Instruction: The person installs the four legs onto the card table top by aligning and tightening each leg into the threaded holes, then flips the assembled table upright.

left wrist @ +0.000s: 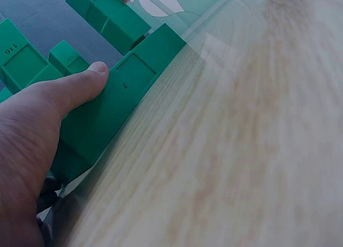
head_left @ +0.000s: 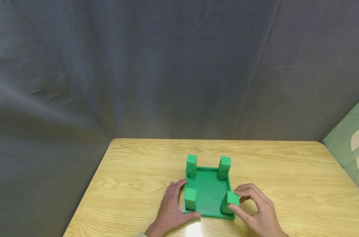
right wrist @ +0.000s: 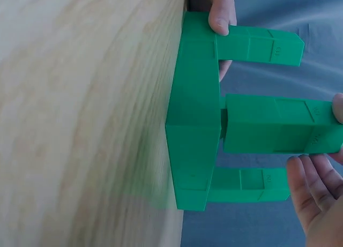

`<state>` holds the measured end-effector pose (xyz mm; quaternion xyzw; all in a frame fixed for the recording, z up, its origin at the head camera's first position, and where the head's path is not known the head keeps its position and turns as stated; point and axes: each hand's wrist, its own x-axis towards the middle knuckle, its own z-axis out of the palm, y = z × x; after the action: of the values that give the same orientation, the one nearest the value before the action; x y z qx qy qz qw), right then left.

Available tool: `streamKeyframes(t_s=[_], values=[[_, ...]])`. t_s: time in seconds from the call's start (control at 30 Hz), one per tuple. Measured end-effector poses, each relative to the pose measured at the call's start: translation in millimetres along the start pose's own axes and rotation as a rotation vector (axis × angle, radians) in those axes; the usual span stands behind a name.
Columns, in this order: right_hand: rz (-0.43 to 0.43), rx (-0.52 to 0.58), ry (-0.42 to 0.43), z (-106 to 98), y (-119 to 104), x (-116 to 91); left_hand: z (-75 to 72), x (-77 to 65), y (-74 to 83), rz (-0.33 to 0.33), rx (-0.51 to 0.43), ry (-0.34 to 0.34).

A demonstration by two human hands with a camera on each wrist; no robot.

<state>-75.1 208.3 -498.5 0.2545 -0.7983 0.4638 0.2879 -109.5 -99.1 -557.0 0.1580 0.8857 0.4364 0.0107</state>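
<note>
A shallow square green tray [head_left: 209,193], with a raised rim, lies on the table and bears a green post at each corner. My left hand [head_left: 172,208] grips its near left corner, thumb along the front wall and fingers along the left side. Beside that thumb rises the near left post [head_left: 190,197]. My right hand [head_left: 257,209] pinches the top of the near right post [head_left: 233,198] between thumb and fingers. In the right wrist view, a narrow gap with a thinner dark green part shows between this post [right wrist: 268,124] and the tray wall [right wrist: 193,124].
At the tray's back corners stand the far left post [head_left: 192,163] and far right post [head_left: 225,166]. Small numbers are marked on the green pieces. Around the tray spreads a wood-grain table [head_left: 132,184], with a dark grey cloth [head_left: 179,72] hanging behind and a light green patterned surface [head_left: 352,148] at right.
</note>
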Motion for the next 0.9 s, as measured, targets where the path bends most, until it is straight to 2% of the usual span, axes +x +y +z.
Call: streamKeyframes(t_s=[0.37, 0.63, 0.73, 0.9], values=[[0.026, -0.011, -0.040, -1.8, -1.9, -5.0, 0.4, -0.3, -0.8, -0.019, -0.019, -0.013], [-0.055, 0.042, -0.068, -0.2, 5.5, -2.9, 0.1, 0.2, -0.6, -0.028, -0.028, -0.020], [-0.046, 0.032, -0.078, 0.6, 5.0, -3.1, 0.0, 0.2, -0.7, -0.030, -0.027, -0.020], [0.039, -0.002, -0.063, -0.1, 1.0, -3.3, 0.3, 0.4, -0.9, -0.023, -0.013, -0.020]])
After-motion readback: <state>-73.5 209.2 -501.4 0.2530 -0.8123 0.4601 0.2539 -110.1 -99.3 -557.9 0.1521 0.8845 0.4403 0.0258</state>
